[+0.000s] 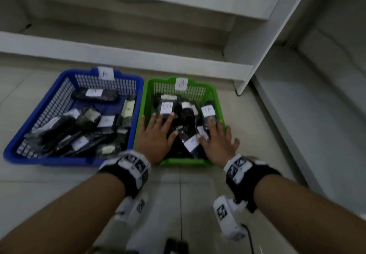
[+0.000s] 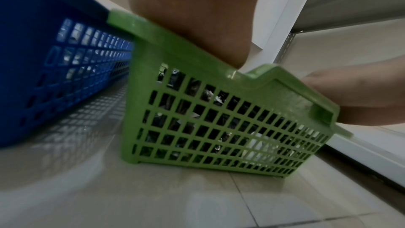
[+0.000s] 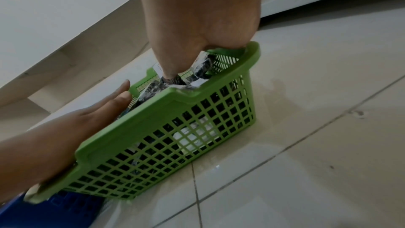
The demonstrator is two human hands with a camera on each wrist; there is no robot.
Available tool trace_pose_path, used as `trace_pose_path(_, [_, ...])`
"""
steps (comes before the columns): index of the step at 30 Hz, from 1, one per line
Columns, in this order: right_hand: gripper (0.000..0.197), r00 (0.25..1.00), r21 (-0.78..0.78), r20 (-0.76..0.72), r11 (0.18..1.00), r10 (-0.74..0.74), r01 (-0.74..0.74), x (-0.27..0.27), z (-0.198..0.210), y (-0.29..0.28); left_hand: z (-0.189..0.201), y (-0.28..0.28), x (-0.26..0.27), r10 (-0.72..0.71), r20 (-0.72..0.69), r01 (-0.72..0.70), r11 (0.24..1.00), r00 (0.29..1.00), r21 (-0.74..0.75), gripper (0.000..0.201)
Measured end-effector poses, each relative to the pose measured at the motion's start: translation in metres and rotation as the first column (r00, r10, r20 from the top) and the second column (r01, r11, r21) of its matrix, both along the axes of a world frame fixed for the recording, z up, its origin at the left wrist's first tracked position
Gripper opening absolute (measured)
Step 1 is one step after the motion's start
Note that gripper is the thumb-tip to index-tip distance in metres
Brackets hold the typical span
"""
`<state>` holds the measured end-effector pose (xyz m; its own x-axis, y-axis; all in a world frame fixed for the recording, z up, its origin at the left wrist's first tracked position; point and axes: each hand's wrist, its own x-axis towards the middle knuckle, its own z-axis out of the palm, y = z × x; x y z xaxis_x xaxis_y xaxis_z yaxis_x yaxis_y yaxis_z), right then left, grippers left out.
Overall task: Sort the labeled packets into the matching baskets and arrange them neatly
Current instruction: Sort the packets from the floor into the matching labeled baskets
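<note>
Green basket (image 1: 217,103) tagged B beside blue basket (image 1: 59,97) tagged A, labeled packets (image 1: 167,108) in both; left hand (image 1: 155,136) and right hand (image 1: 217,141), fingers spread flat, pressing the green pile. Sorting apparently done; tidying left.

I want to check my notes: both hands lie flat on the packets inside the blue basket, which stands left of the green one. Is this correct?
Not quite. The left hand and right hand lie flat on the packets in the green basket, not the blue basket. The head view shows it. The blue basket does stand left of the green one.
</note>
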<state>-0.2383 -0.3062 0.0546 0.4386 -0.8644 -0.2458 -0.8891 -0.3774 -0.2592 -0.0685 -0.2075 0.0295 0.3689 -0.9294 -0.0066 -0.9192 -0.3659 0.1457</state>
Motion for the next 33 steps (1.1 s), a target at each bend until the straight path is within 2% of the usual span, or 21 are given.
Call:
trace_pose_path(4, [0.063,0.979,-0.258,0.125,0.958,0.163,-0.127,-0.014,0.008,0.015,0.014,0.018,-0.004,-0.141,0.014,0.142,0.988,0.99,-0.053,0.063])
trace_pose_path(7, [0.057,0.897,-0.493,0.097,0.803,0.431,-0.333,-0.032,0.005,0.036,0.019,0.046,-0.014,-0.31,0.089,0.321,0.933,0.946,-0.165,0.058])
trace_pose_path(9, [0.057,0.78,-0.517,0.017,0.673,0.626,-0.529,-0.042,0.002,0.052,0.016,0.073,-0.023,-0.44,0.15,0.461,0.873,0.885,-0.158,0.056])
trace_pose_path(12, [0.061,0.605,-0.382,-0.061,0.541,0.794,-0.749,-0.055,-0.003,0.082,0.004,0.123,-0.029,-0.613,0.198,0.633,0.772,0.765,-0.053,0.052])
trace_pose_path(14, [0.067,0.451,-0.224,-0.136,0.416,0.882,-0.881,-0.062,-0.008,0.103,-0.003,0.158,-0.026,-0.671,0.167,0.678,0.734,0.722,0.018,0.049])
trace_pose_path(17, [0.077,0.17,0.007,-0.261,0.177,0.95,-0.984,-0.065,-0.011,0.132,-0.009,0.205,-0.01,-0.688,0.084,0.672,0.724,0.721,0.159,0.053])
trace_pose_path(18, [0.079,0.097,0.062,-0.277,0.119,0.956,-0.991,-0.065,-0.011,0.139,-0.01,0.218,-0.004,-0.679,0.047,0.659,0.725,0.733,0.2,0.056])
trace_pose_path(20, [0.079,-0.013,0.183,-0.305,0.045,0.952,-0.982,-0.064,-0.011,0.148,-0.01,0.239,0.007,-0.662,-0.017,0.642,0.719,0.749,0.267,0.061])
trace_pose_path(22, [0.072,-0.075,0.226,-0.347,0.005,0.935,-0.974,-0.061,-0.01,0.154,-0.013,0.249,0.012,-0.664,-0.05,0.643,0.699,0.746,0.314,0.066])
trace_pose_path(24, [0.062,-0.072,0.236,-0.372,0.02,0.925,-0.971,-0.058,-0.009,0.158,-0.016,0.251,0.012,-0.686,-0.053,0.659,0.67,0.725,0.342,0.065])
trace_pose_path(26, [0.053,-0.028,0.277,-0.382,0.086,0.924,-0.957,-0.054,-0.008,0.162,-0.017,0.248,0.007,-0.704,-0.048,0.669,0.649,0.709,0.362,0.058])
trace_pose_path(28, [0.05,0.023,0.349,-0.386,0.169,0.922,-0.922,-0.053,-0.009,0.166,-0.017,0.245,0.001,-0.68,-0.081,0.646,0.645,0.729,0.408,0.055])
trace_pose_path(30, [0.046,0.147,0.406,-0.352,0.292,0.925,-0.866,-0.05,-0.01,0.169,-0.013,0.242,-0.003,-0.62,-0.136,0.604,0.653,0.773,0.457,0.053])
trace_pose_path(33, [0.044,0.432,0.48,-0.261,0.504,0.863,-0.718,-0.039,-0.003,0.169,-0.009,0.238,-0.004,-0.456,-0.267,0.528,0.704,0.849,0.476,0.046])
